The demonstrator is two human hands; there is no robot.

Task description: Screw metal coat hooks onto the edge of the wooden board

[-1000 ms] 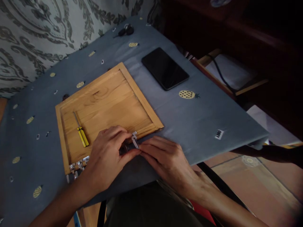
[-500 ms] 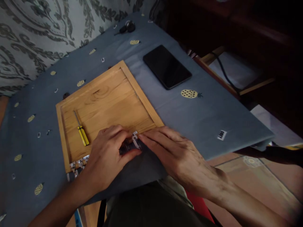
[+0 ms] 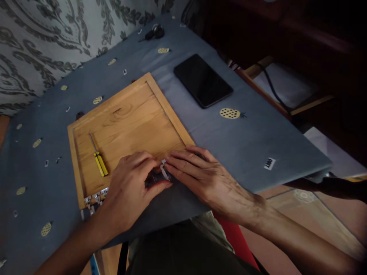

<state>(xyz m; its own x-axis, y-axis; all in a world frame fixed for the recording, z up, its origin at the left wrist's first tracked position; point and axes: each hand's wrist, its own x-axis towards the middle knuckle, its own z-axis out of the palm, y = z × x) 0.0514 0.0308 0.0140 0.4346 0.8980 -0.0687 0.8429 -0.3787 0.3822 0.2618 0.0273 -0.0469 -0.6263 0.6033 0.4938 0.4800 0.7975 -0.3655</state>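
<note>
My left hand (image 3: 129,191) is curled at the near edge of a framed wooden panel (image 3: 129,122), its thumb and fingers closed around a small silvery metal fitting (image 3: 164,170). Part of that fitting is hidden by the fingers. My right hand (image 3: 200,175) lies over the panel's near right corner, fingers stretched out together and fingertips against the fitting. A row of similar metal fittings with round, gear-like parts (image 3: 96,197) runs along the same edge at the near left corner. On the panel rests a screwdriver (image 3: 99,160) with a yellow and black handle.
A black phone (image 3: 203,81) lies beyond the panel to the right. Keys (image 3: 155,32) sit at the table's far edge. The blue tablecloth (image 3: 252,149) carries a pineapple print. An open drawer (image 3: 286,84) with papers stands at the right, beyond the table edge.
My right hand has shifted slightly left and up, further over the panel's corner and closer to the fitting. The left hand stays where it was.
</note>
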